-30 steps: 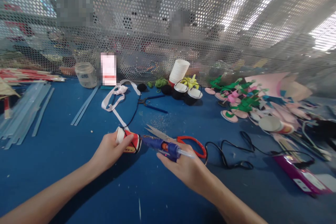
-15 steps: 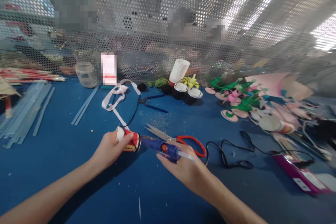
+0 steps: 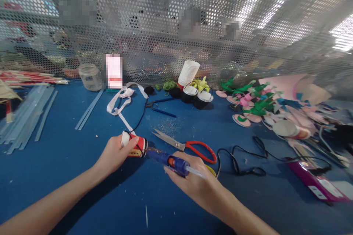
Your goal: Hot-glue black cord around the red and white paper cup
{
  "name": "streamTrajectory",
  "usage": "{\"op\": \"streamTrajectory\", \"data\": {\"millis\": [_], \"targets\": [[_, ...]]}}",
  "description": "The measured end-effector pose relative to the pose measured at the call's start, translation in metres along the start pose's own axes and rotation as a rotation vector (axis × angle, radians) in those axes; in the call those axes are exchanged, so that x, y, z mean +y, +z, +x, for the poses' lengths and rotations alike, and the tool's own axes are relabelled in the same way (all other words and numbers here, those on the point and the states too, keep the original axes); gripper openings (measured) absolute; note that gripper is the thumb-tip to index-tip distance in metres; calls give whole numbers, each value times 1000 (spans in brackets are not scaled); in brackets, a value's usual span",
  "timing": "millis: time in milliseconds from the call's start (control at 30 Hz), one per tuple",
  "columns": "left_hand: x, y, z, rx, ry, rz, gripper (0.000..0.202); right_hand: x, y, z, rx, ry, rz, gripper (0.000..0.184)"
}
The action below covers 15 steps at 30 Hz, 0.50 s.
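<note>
My left hand (image 3: 114, 154) is closed around a small red and white cup (image 3: 135, 146) lying on its side on the blue table (image 3: 68, 161). A black wire handle loops over the cup. In my right hand (image 3: 195, 181) is a blue glue gun (image 3: 168, 159), gripped with its nozzle touching the cup's rim and a clear glue stick jutting from its back. Red-handled scissors (image 3: 187, 147) lie just behind the gun.
Clear glue sticks (image 3: 24, 117) lie at the left. A white ribbon (image 3: 121, 101), blue pliers (image 3: 160, 108), stacked white cups (image 3: 189, 73) and two small black buckets (image 3: 198, 97) sit behind. Green and pink paper flowers (image 3: 253, 102) and a black cable (image 3: 248, 158) fill the right. A perforated metal screen (image 3: 176, 25) closes the back.
The glue gun and my right hand have shifted slightly down and toward me, with the nozzle still at the cup. My left hand has kept hold of the cup.
</note>
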<state>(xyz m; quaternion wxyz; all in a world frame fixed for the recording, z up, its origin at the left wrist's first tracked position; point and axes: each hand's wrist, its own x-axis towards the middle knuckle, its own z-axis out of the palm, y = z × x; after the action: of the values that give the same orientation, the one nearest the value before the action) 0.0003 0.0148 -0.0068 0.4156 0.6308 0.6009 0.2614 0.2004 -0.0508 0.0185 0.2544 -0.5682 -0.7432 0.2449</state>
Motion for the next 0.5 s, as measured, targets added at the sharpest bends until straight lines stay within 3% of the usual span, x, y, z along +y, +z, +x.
{"op": "streamTrajectory", "data": {"millis": [500], "targets": [[0,0,1,8,-17,-6,34,-1,0,0,-8,3,-4,15]]}}
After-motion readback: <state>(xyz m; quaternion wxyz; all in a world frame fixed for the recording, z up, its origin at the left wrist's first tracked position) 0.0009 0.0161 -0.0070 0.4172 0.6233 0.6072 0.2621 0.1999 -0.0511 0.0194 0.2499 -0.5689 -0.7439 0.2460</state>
